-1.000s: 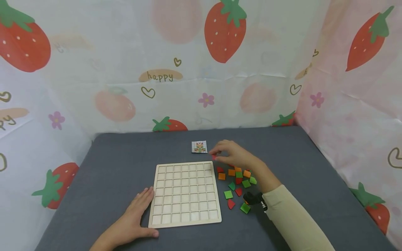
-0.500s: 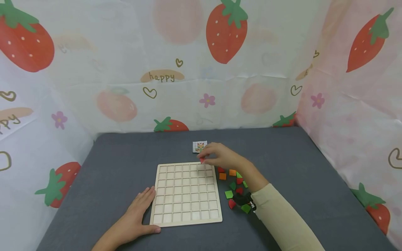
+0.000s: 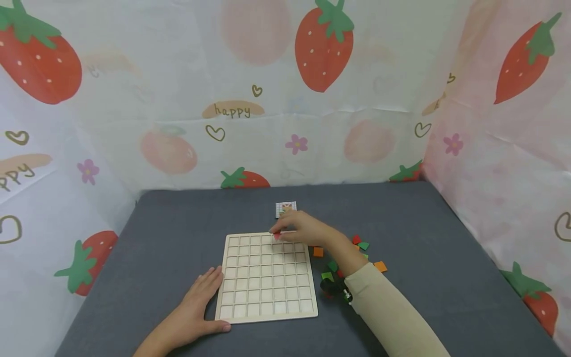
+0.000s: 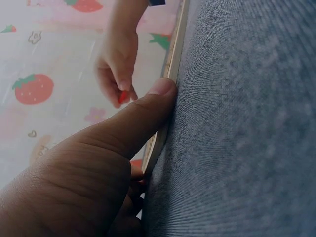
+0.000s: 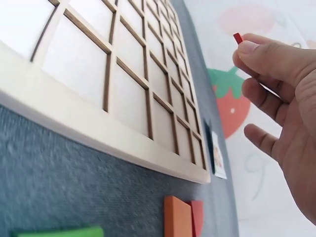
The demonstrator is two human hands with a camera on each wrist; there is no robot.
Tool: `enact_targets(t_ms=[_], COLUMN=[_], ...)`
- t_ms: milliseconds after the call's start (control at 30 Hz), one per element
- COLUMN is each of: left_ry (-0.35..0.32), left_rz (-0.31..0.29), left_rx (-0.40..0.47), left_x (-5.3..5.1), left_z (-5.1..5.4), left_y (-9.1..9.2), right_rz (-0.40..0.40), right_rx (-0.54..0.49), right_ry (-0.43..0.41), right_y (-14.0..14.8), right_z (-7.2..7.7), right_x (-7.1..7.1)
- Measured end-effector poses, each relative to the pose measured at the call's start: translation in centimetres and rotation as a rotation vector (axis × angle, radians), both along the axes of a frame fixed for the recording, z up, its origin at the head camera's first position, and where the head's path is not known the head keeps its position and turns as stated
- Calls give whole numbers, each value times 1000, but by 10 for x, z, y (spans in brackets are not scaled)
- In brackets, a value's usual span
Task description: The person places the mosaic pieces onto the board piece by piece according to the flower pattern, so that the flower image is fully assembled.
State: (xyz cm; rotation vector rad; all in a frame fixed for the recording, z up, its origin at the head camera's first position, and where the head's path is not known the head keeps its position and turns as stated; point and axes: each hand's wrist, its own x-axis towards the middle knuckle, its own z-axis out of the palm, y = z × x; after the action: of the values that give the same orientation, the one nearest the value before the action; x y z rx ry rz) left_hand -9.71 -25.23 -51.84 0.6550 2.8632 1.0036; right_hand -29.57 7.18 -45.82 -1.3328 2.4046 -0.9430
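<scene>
A pale wooden grid board (image 3: 266,275) lies on the dark grey table. My left hand (image 3: 193,307) rests at its left edge, fingers extended along the side and thumb by the near corner; the left wrist view shows the thumb (image 4: 148,111) against the rim. Over the board's far edge, my right hand (image 3: 303,229) pinches a small red piece (image 3: 277,236) between thumb and fingertips. In the right wrist view the red piece (image 5: 238,38) shows above the board, apart from it. Its full shape is mostly hidden by the fingers.
Loose orange, green and red pieces, such as an orange square (image 3: 318,252) and another orange one (image 3: 380,267), lie right of the board, partly under my right forearm. A small patterned card (image 3: 285,207) lies beyond the board. Strawberry-print cloth (image 3: 250,148) hangs around the table.
My right hand has moved left with the red piece, from beside the card to over the board's far edge. The left hand stays at the board's left edge.
</scene>
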Motion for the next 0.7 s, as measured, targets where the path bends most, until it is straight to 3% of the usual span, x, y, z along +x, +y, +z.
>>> enact_targets(t_ms=[400,700], left_ry=[-39,-30], left_rz=[12,6], left_rx=[-6,-15], left_x=[-1,-2], left_z=[0,-1], left_y=[0,-2], right_rz=[37,57], right_rx=[44,78], right_ry=[4,14], right_y=[-16,-26], right_z=[-15,-25], right_x=[-4,-10])
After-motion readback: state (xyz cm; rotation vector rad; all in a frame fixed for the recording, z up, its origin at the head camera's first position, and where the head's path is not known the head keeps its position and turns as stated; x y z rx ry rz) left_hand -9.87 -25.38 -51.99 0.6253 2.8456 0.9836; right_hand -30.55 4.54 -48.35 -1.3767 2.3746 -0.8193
